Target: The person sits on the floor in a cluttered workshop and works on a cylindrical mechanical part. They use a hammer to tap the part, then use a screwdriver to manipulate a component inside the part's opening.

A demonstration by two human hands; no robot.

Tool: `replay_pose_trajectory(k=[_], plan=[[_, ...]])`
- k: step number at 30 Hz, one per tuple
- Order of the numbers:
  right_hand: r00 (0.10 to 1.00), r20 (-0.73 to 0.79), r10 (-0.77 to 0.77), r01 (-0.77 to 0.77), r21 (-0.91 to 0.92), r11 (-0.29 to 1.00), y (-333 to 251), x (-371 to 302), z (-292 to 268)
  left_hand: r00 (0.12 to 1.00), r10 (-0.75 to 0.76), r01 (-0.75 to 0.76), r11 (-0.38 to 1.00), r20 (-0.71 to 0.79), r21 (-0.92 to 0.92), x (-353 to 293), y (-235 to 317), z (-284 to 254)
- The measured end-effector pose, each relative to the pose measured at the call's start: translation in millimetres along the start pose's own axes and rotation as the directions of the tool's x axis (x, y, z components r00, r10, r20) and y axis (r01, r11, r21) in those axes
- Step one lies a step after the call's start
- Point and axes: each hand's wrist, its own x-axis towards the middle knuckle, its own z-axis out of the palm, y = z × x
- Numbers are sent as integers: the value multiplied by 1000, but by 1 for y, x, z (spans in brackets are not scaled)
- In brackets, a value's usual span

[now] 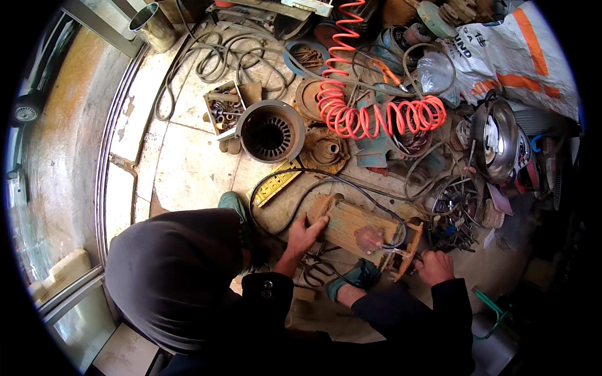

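Observation:
A rusty, ribbed electric motor [342, 227] lies on the floor in front of me, between my green-shod feet. My left hand [305, 234] grips its left end, fingers and thumb pressed on the body. Close by the rusty end bracket [411, 252] at the motor's right end, my right hand [434, 268] is closed with curled fingers; what it holds is hidden. From the reddish terminal area [369, 239] on the motor's side, a black cable [375, 202] loops away to the left.
A yellow perforated bar [276, 183] and a hollow motor housing [245, 145] lie beyond the motor. A box of sockets [212, 114], a red coiled hose [364, 123] and a steel bowl [516, 139] stand farther off. Tangled tools [461, 210] crowd the right; a door track [108, 163] runs along the left.

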Motion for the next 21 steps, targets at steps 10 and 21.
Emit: replay_pose_trajectory(k=[10,21], plan=[[989,-109,-105,95,-90,991,-66,-24,-58,966,-139,227,861,219,-454,-9,-5,-21],[925,-281,-257,210,-186,960,-108,-13,-92,991,120,-129,961,-52,-243,21,-62,-27]])
